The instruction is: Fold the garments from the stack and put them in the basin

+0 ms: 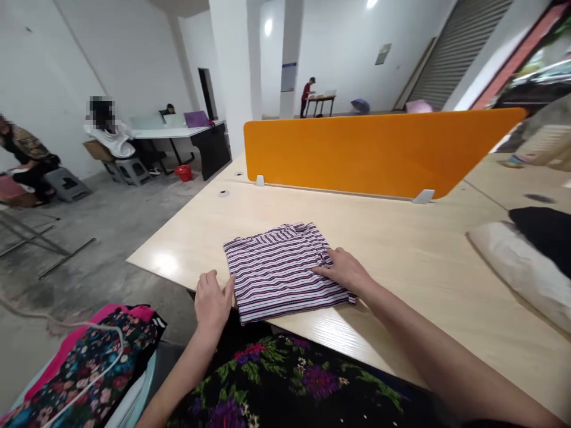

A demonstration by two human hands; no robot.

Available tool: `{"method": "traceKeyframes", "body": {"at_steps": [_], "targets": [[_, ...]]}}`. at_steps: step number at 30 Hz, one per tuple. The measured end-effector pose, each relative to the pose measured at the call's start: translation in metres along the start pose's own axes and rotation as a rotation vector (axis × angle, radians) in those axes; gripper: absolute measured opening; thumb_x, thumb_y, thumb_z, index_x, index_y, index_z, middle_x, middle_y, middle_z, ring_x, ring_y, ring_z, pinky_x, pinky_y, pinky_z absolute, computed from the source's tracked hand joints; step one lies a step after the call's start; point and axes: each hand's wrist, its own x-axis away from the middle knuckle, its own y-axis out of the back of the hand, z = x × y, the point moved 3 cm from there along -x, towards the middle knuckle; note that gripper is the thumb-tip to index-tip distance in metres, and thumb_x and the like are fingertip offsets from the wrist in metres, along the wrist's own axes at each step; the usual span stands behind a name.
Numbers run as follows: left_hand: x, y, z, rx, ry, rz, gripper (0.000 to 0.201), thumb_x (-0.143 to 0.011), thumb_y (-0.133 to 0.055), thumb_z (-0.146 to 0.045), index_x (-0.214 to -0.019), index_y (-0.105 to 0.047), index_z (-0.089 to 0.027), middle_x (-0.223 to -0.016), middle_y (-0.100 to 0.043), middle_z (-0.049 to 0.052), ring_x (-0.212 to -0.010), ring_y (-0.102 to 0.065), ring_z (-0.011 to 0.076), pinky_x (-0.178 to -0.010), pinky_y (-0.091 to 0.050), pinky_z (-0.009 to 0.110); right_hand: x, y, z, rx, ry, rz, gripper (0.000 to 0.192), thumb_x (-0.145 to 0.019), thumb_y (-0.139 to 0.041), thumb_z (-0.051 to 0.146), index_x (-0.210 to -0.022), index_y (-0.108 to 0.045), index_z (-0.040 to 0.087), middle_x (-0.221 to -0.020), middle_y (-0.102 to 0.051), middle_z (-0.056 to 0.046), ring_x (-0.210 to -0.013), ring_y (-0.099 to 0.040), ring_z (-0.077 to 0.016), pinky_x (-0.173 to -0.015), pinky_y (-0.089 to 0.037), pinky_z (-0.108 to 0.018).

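A folded garment (279, 270) with narrow white, dark and reddish stripes lies flat near the front edge of the light wooden table (178, 235). Its lower left corner reaches the table's edge. At the garment's left side is my left hand (212, 302), open, fingers loosely bent and the thumb by the cloth's edge. My right hand (345, 270) rests on the garment's right side, thumb stretched over the stripes and apart from the fingers. Part of the cloth's right edge is hidden under that hand.
An orange divider (357, 154) stands across the table. A pale bag (513, 267) and black cloth (546, 238) lie at right. Floral and pink clothes (98, 362) fill a tub at lower left, with a pale cord across them. Other people sit or stand farther back.
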Motion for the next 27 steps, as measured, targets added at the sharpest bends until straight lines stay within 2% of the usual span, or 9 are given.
{"method": "traceKeyframes", "body": {"at_steps": [5,7,9,12,14,16,19,23,27], "targets": [[0.023,0.005,0.023,0.459,0.394,-0.184,0.033,-0.083,-0.056,-0.050,-0.091,-0.047,-0.020,-0.090,-0.050,0.003,-0.082,-0.055,0.0184,-0.080,-0.048,0.037,-0.007,-0.018,0.011,-0.023,0.123,-0.001,0.031,-0.078,-0.059,0.039,-0.101,-0.064,0.019,-0.099,-0.069,-0.010,-0.093,-0.064,-0.0259,-0.078,-0.047,-0.031],[0.036,0.003,0.027,0.641,0.507,-0.195,0.031,-0.080,-0.061,-0.047,-0.085,-0.045,-0.021,-0.084,-0.050,0.001,-0.080,-0.055,0.0161,-0.079,-0.048,0.035,-0.008,-0.025,0.016,-0.038,0.196,-0.035,0.029,-0.075,-0.057,0.033,-0.100,-0.065,0.022,-0.099,-0.070,-0.008,-0.095,-0.064,-0.0259,-0.079,-0.048,-0.031],[0.048,-0.005,0.025,0.915,0.656,-0.107,0.036,-0.076,-0.065,-0.048,-0.085,-0.044,-0.021,-0.082,-0.052,0.000,-0.078,-0.057,0.0140,-0.074,-0.050,0.031,-0.006,-0.032,0.026,-0.075,0.281,-0.064,0.032,-0.071,-0.056,0.029,-0.101,-0.064,0.023,-0.104,-0.069,-0.007,-0.100,-0.063,-0.0260,-0.083,-0.048,-0.032],[0.059,-0.018,0.014,1.357,0.882,0.142,0.047,-0.068,-0.074,-0.051,-0.084,-0.041,-0.021,-0.077,-0.057,-0.001,-0.068,-0.060,0.0115,-0.062,-0.050,0.026,0.002,-0.039,0.046,-0.142,0.387,-0.049,0.039,-0.066,-0.054,0.026,-0.104,-0.064,0.024,-0.109,-0.069,-0.006,-0.103,-0.062,-0.0264,-0.086,-0.048,-0.034],[0.062,-0.020,0.009,1.495,0.974,0.286,0.052,-0.061,-0.080,-0.051,-0.079,-0.043,-0.019,-0.068,-0.058,-0.002,-0.057,-0.057,0.0098,-0.055,-0.046,0.023,0.011,-0.043,0.058,-0.183,0.427,-0.021,0.041,-0.064,-0.052,0.026,-0.104,-0.064,0.025,-0.109,-0.069,-0.005,-0.102,-0.063,-0.0265,-0.086,-0.049,-0.035],[0.062,-0.017,0.009,1.557,1.004,0.376,0.051,-0.053,-0.086,-0.046,-0.074,-0.049,-0.016,-0.061,-0.059,-0.002,-0.051,-0.054,0.0087,-0.051,-0.043,0.022,0.018,-0.047,0.068,-0.218,0.456,-0.002,0.042,-0.062,-0.051,0.027,-0.102,-0.064,0.027,-0.107,-0.070,-0.005,-0.099,-0.065,-0.0268,-0.084,-0.051,-0.035],[0.062,-0.009,0.017,1.693,0.926,0.504,0.044,-0.047,-0.089,-0.032,-0.074,-0.061,-0.011,-0.067,-0.066,0.004,-0.058,-0.060,0.0118,-0.061,-0.048,0.025,0.025,-0.055,0.087,-0.276,0.514,0.039,0.041,-0.059,-0.051,0.029,-0.097,-0.065,0.029,-0.103,-0.071,-0.004,-0.099,-0.065,-0.0284,-0.084,-0.052,-0.038],[0.069,0.011,0.041,1.797,0.765,0.686,0.040,-0.050,-0.085,-0.022,-0.084,-0.069,-0.009,-0.081,-0.071,0.010,-0.081,-0.068,0.0226,-0.078,-0.052,0.033,0.033,-0.064,0.141,-0.444,0.616,0.193,0.041,-0.057,-0.053,0.034,-0.095,-0.065,0.027,-0.104,-0.071,-0.006,-0.103,-0.063,-0.0305,-0.090,-0.050,-0.040],[0.075,0.041,0.087,1.837,0.652,0.519,0.049,-0.053,-0.082,-0.019,-0.100,-0.069,-0.015,-0.093,-0.072,0.010,-0.095,-0.067,0.0275,-0.087,-0.051,0.039,0.045,-0.062,0.226,-0.626,0.703,0.444,0.032,-0.065,-0.058,0.039,-0.091,-0.063,0.021,-0.100,-0.070,-0.008,-0.101,-0.062,-0.0296,-0.090,-0.049,-0.040]]}}
